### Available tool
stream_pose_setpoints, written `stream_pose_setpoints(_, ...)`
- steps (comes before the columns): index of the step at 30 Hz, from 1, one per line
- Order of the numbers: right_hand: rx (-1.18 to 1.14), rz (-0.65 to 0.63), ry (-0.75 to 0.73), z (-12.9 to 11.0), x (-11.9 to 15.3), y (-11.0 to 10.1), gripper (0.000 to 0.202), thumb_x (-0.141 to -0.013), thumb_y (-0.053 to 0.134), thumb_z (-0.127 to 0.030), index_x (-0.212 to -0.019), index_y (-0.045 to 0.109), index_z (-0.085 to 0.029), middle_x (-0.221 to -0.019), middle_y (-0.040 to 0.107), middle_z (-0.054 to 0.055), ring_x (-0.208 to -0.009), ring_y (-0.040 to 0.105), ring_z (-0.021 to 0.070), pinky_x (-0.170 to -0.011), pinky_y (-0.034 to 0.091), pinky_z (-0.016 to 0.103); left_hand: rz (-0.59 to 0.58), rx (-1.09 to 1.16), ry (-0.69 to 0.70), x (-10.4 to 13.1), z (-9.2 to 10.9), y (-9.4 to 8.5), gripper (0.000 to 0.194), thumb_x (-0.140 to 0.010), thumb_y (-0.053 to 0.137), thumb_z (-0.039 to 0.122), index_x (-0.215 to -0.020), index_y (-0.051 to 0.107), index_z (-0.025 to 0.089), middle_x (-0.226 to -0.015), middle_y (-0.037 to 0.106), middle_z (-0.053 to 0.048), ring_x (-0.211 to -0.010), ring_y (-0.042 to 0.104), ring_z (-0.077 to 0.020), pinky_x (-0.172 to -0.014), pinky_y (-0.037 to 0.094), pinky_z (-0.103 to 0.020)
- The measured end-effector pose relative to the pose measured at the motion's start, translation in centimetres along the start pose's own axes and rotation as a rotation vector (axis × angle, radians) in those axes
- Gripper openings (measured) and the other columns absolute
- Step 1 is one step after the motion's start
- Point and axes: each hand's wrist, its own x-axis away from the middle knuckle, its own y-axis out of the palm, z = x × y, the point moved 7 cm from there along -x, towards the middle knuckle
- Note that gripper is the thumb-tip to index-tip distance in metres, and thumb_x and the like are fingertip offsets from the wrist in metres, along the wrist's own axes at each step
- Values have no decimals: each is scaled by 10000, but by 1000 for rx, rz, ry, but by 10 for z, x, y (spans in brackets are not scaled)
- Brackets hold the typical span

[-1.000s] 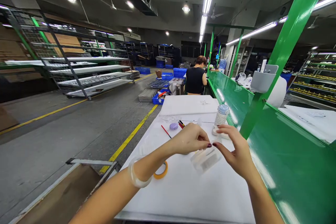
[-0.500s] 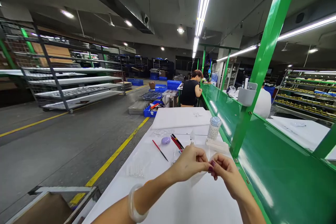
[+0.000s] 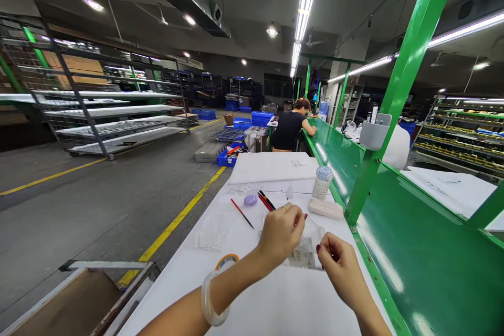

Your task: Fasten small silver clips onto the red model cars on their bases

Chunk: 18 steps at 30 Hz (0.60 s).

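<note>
1. Since half a second ago, my fingertips, then meeting, have parted: my left hand (image 3: pixel 281 233) is higher and my right hand (image 3: pixel 342 268) sits lower, with more of the clear bag (image 3: pixel 302 258) showing
2. Around my left forearm is a white bangle (image 3: pixel 205 298), over the white tabletop (image 3: pixel 271 302)
3. My right thumb and forefinger are pinched together on the bag's right edge; my left fingers are curled in with their tips near its upper film, but I cannot tell whether they grip it
4. The bag is between my hands, slanted, its lower part near the tabletop
5. Partly behind my left forearm is an orange tape roll (image 3: pixel 227 256)
6. Beyond my left hand are a red-and-black stick (image 3: pixel 242 213), a purple oval case (image 3: pixel 250 200) and some pens (image 3: pixel 266 200)
7. Past my right hand, a pale case (image 3: pixel 326 209) lies just before a speckled bottle (image 3: pixel 322 187)
8. Farther on, behind a white slab (image 3: pixel 270 168), a co-worker in black (image 3: pixel 286 130) leans toward the green bench (image 3: pixel 328 139)
</note>
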Motion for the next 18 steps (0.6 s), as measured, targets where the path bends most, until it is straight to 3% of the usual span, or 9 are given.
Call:
stream_pose_setpoints(3, 3, 29, 49, 11, 6, -6, 308, -730, 600, -422, -594, 423, -209, -529, 390, -37, -535, 332, 91, -510, 247, 238, 19, -156, 103, -9, 1, -2, 290, -976, 587, 421, -928, 640, 140, -862, 644, 5, -791, 615, -95, -790, 568, -279)
stream_pose_setpoints(9, -25, 93, 134, 22, 17, -40, 325, -674, 561, -474, -546, 404, -220, -464, 381, -36, -476, 318, 82, -493, 245, 236, -177, -297, 484, -26, 27, 15, 237, -960, 631, 345, -857, 628, 131, -846, 645, 13, -832, 636, -100, -832, 582, -288)
stream_pose_setpoints(14, -55, 115, 156, 20, 20, -58, 350, -670, 628, -481, -541, 459, -203, -471, 441, -19, -485, 348, 82, -508, 258, 236, -269, -315, 589, -26, 61, 12, 180, -992, 523, 231, -913, 653, 135, -959, 685, -55, -956, 665, -154, -889, 561, -319)
stream_pose_setpoints(16, -81, 127, 148, 17, 20, -58, 375, -688, 643, -501, -551, 466, -201, -485, 464, -13, -486, 351, 82, -505, 260, 237, -329, -291, 622, -18, 79, 13, 175, -968, 592, 315, -1036, 664, 171, -1075, 702, -71, -1024, 677, -170, -886, 550, -288)
stream_pose_setpoints(18, -111, 136, 140, 15, 20, -57, 401, -708, 662, -521, -561, 470, -201, -489, 470, -13, -475, 344, 80, -493, 258, 239, -412, -281, 644, -8, 94, 20, 334, -882, 713, 463, -1080, 663, 198, -1045, 723, -50, -965, 701, -175, -784, 543, -248)
